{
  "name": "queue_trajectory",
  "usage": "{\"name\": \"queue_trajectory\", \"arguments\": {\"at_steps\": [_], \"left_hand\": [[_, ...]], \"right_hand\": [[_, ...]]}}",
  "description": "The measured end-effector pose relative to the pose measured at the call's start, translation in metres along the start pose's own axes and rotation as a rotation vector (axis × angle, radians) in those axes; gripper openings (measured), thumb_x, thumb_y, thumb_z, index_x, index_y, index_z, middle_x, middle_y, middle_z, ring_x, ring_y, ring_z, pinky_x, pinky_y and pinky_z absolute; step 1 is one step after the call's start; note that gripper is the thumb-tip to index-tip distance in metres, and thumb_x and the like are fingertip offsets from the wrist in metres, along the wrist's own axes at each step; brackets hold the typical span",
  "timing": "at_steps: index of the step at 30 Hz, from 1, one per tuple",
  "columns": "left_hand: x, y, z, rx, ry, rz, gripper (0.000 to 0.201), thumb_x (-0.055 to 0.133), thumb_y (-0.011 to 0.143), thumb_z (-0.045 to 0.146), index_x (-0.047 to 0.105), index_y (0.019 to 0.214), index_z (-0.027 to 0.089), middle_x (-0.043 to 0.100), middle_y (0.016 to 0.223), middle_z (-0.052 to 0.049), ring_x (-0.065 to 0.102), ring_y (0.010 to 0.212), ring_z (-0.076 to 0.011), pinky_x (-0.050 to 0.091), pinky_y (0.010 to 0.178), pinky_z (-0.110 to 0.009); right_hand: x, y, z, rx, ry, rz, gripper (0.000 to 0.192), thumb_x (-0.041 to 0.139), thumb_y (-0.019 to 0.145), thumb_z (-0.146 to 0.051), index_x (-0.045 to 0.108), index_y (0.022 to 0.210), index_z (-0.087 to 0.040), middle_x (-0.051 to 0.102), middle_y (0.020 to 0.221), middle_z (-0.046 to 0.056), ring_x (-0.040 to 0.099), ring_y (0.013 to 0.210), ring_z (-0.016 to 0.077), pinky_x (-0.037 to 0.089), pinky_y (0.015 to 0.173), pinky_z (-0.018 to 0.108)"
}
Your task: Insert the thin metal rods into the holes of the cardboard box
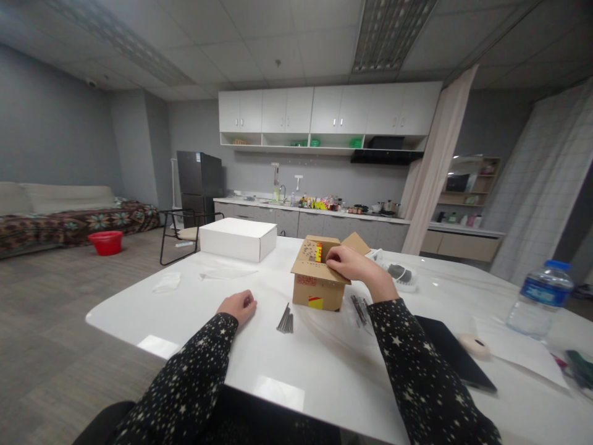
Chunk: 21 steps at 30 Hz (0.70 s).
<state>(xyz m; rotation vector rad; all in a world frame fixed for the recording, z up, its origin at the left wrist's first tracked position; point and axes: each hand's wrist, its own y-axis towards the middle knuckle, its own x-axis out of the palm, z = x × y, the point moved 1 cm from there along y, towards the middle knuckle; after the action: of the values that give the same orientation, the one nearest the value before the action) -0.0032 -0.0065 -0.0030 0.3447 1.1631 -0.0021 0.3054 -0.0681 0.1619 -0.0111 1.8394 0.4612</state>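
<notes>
A small open cardboard box (pixel 319 292) with red and yellow labels stands on the white table in front of me. My right hand (pixel 347 262) reaches over its near right edge, fingers bent together and their tips partly hidden in the opening. What they hold, if anything, does not show. My left hand (pixel 238 306) rests on the table left of the box, fingers curled and nothing visible in them. Between that hand and the box lies a small fan of grey metal nails (pixel 286 320). A clear plastic bag (pixel 360 310) with dark, thin pieces lies beneath my right wrist.
Behind my left hand stands a white box (pixel 238 240), with crumpled tissue (pixel 167 282) to its front left. On the right are a black tablet (pixel 451 352), a beige rounded object (pixel 474 346), a water bottle (pixel 542 300) and a white dish (pixel 404 278).
</notes>
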Motion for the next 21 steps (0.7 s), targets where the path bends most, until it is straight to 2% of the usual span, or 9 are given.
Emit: {"name": "queue_trajectory", "arguments": {"at_steps": [10, 21], "left_hand": [[-0.0008, -0.0005, 0.0006, -0.005, 0.012, -0.008, 0.021, 0.045, 0.079, 0.039, 0.058, 0.077, 0.022, 0.063, 0.073, -0.001, 0.055, 0.068, -0.0166, 0.038, 0.065, -0.026], [-0.0007, 0.0000, 0.0006, -0.002, 0.003, -0.007, 0.020, 0.046, 0.080, 0.037, 0.058, 0.076, 0.021, 0.061, 0.072, -0.001, 0.054, 0.067, -0.0153, 0.036, 0.065, -0.025]], "right_hand": [[-0.0021, 0.0002, -0.0037, -0.019, -0.011, 0.054, 0.017, 0.047, 0.085, -0.020, 0.064, 0.082, -0.016, 0.068, 0.092, 0.008, 0.058, 0.083, 0.0184, 0.040, 0.068, 0.024], [-0.0045, 0.0004, -0.0072, -0.023, 0.033, 0.118, 0.021, 0.044, 0.089, -0.021, 0.064, 0.089, -0.015, 0.067, 0.095, 0.008, 0.058, 0.085, 0.0175, 0.039, 0.071, 0.024]]}}
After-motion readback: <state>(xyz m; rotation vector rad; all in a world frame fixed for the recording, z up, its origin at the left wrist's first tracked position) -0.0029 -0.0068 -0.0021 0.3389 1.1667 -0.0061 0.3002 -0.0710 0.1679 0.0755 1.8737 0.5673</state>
